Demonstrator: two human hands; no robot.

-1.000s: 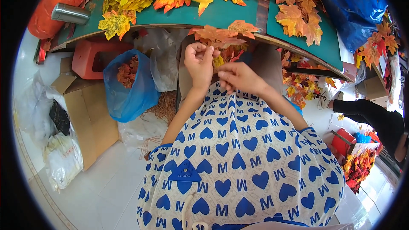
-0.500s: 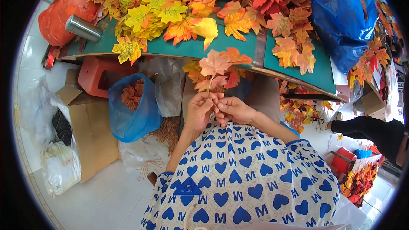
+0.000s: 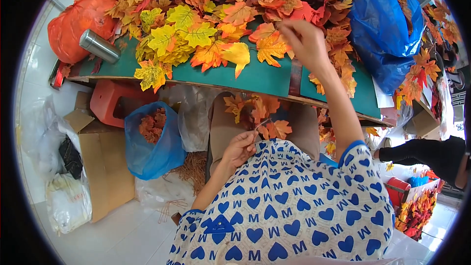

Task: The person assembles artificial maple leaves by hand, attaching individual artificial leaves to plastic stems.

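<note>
My left hand (image 3: 239, 148) is closed on the thin stem of an artificial maple leaf spray (image 3: 265, 113), held low over my lap, its orange and yellow leaves pointing away from me. My right hand (image 3: 306, 44) reaches across the green table top (image 3: 267, 79) to the leaf pile. Its bent fingers are beside an orange maple leaf (image 3: 271, 49) and a red leaf (image 3: 309, 13). The fingertips are slightly blurred and partly lost against the leaves, so any grip there is unclear. A yellow leaf stack (image 3: 169, 39) lies left of them.
A steel flask (image 3: 99, 46) and a red bag (image 3: 78, 24) are at the table's left end, a blue plastic bag (image 3: 380, 24) at its right. Below stand a red stool (image 3: 105, 100), a blue bag of leaves (image 3: 152, 154) and a cardboard box (image 3: 108, 167). A person's dark-clothed leg (image 3: 417, 151) is at right.
My right hand has left the spray and moved up and right to the pile on the table. My left hand keeps the stem; the spray has dropped lower and tilted away.
</note>
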